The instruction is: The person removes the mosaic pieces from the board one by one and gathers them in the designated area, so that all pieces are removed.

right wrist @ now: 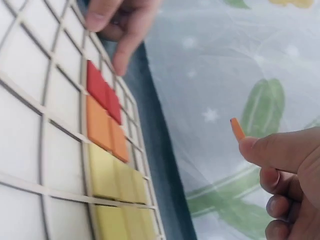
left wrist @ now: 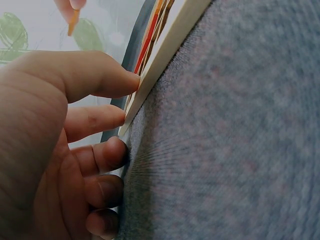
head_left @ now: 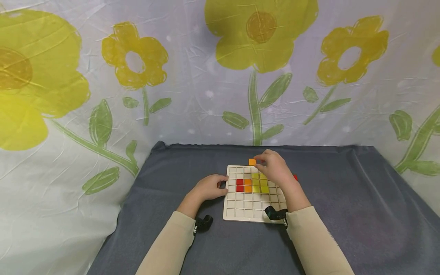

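A pale wooden grid board (head_left: 237, 213) lies flat on the cloth. Two red tiles (head_left: 239, 185), two orange tiles (right wrist: 99, 125) and several yellow tiles (right wrist: 103, 170) sit side by side in its squares. Above the board's far edge, my right hand (head_left: 275, 167) pinches a loose orange square tile (head_left: 252, 162) between thumb and fingertips; the right wrist view shows this tile (right wrist: 237, 130) edge-on, apart from the board. My left hand (head_left: 207, 188) touches the board's left edge with thumb and forefinger, its other fingers loosely bent beside it (left wrist: 102, 192).
Dark grey cloth (head_left: 343, 214) covers the table. Beyond the right wrist a bit of red (head_left: 295, 177) shows, mostly hidden by the arm. A white curtain with yellow flowers (head_left: 192, 95) hangs behind. Each wrist wears a black camera mount (head_left: 205, 222).
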The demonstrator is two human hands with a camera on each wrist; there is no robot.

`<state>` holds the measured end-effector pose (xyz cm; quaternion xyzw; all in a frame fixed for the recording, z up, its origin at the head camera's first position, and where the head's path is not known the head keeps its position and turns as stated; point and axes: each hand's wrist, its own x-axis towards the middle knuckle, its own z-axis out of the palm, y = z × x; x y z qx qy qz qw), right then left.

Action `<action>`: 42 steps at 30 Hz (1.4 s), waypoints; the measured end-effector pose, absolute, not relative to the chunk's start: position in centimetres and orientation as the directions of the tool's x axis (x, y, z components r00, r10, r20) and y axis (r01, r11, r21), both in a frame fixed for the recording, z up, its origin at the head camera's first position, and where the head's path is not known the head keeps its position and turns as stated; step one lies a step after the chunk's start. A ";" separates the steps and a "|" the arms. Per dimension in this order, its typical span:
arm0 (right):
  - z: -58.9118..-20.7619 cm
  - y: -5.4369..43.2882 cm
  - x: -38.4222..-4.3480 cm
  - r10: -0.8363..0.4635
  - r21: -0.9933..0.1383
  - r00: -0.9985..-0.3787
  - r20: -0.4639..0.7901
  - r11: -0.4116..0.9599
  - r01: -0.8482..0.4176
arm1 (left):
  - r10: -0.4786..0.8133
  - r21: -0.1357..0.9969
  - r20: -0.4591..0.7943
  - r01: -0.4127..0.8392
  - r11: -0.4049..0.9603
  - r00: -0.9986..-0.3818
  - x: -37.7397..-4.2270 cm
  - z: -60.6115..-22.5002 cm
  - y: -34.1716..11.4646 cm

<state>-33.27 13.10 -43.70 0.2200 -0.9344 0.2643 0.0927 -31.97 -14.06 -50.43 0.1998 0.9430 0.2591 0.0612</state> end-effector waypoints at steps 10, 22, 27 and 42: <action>-42.0 15.5 -33.0 -0.319 -0.522 -0.908 0.271 0.744 -0.417 | 0.412 0.515 -0.004 0.351 0.782 -0.911 -31.7 -50.1 -14.1; -40.9 18.3 -32.5 -0.250 -0.570 -0.935 0.251 0.743 -0.352 | 0.404 0.510 -0.008 0.344 0.789 -0.915 -31.8 -50.3 -14.1; -40.6 19.4 -32.4 -0.228 -0.576 -0.945 0.234 0.751 -0.324 | 0.400 0.509 -0.011 0.339 0.791 -0.916 -31.9 -50.5 -14.1; -39.9 22.4 -32.0 -0.194 -0.570 -0.957 0.217 0.770 -0.285 | 0.404 0.501 -0.016 0.342 0.795 -0.915 -31.9 -50.4 -14.1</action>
